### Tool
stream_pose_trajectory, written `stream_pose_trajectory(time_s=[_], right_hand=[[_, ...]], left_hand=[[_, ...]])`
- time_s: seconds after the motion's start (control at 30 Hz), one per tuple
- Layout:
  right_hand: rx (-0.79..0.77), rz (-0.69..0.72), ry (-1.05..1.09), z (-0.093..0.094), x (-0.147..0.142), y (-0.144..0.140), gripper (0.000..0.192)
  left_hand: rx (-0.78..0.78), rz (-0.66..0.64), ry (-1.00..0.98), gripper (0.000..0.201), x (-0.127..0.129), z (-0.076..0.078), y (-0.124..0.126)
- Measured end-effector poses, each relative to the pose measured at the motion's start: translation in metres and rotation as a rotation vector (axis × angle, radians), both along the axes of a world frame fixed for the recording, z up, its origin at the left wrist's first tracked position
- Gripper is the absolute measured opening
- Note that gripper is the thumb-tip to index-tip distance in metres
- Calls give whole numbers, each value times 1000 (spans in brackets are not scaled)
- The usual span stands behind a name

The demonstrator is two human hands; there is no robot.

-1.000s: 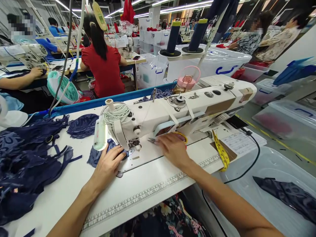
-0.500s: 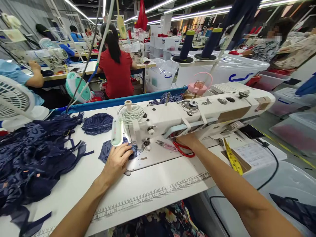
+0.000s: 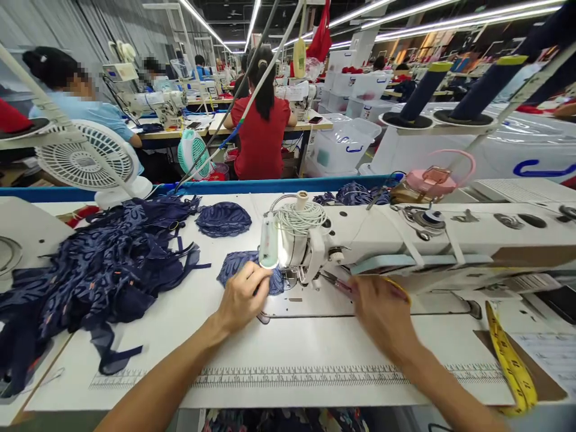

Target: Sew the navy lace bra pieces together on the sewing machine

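Note:
My left hand (image 3: 245, 295) is at the near edge of a navy patterned fabric piece (image 3: 237, 264), its curled fingers closed on the cloth. Part of this piece lies by the needle area of the white sewing machine (image 3: 360, 231). My right hand (image 3: 382, 309), slightly blurred, is closed around small scissors (image 3: 333, 280) below the machine arm. Their dark pointed blades face left toward the needle area, while the hand covers much of the handles. Another navy fabric piece (image 3: 224, 219) lies flat behind the first.
A heap of navy fabric (image 3: 108, 258) covers the table's left side. A printed ruler (image 3: 288, 377) runs along the front edge, and a yellow tape measure (image 3: 510, 360) lies at right. Thread cones (image 3: 425, 93) stand behind. A person in red (image 3: 263, 132) sits ahead.
The view has turned left. My right hand has come out from beneath the machine arm and taken hold of the scissors. My left hand stays at the fabric, fingers more curled.

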State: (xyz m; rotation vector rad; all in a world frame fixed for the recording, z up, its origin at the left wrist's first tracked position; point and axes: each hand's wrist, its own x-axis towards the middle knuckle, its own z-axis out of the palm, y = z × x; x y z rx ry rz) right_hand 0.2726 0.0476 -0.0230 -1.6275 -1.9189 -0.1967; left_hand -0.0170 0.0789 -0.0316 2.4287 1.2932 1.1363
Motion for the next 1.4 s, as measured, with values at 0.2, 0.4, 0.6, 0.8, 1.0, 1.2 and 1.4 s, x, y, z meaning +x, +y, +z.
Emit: stream_pose_trajectory(time_s=[0.2, 0.4, 0.6, 0.8, 1.0, 1.2, 1.4], right_hand=[[-405, 439, 545, -3, -73, -18, 9], [-644, 442, 953, -16, -96, 5, 23], [-713, 415, 979, -15, -87, 6, 34], [-657, 377, 867, -13, -85, 9, 29], [-603, 366, 915, -13, -81, 10, 29], [-581, 427, 929, -11, -84, 5, 24], [-345, 597, 751, -12, -87, 2, 18]], left_hand=[[-700, -317, -209, 18, 18, 10, -17], [-868, -296, -410, 30, 23, 1, -17], [-872, -263, -413, 34, 19, -4, -11], [-874, -405, -291, 24, 17, 12, -23], [-1202, -885, 21, 26, 12, 33, -41], [-1357, -259, -569, 46, 14, 26, -23], [-1490, -327, -776, 40, 14, 20, -21]])
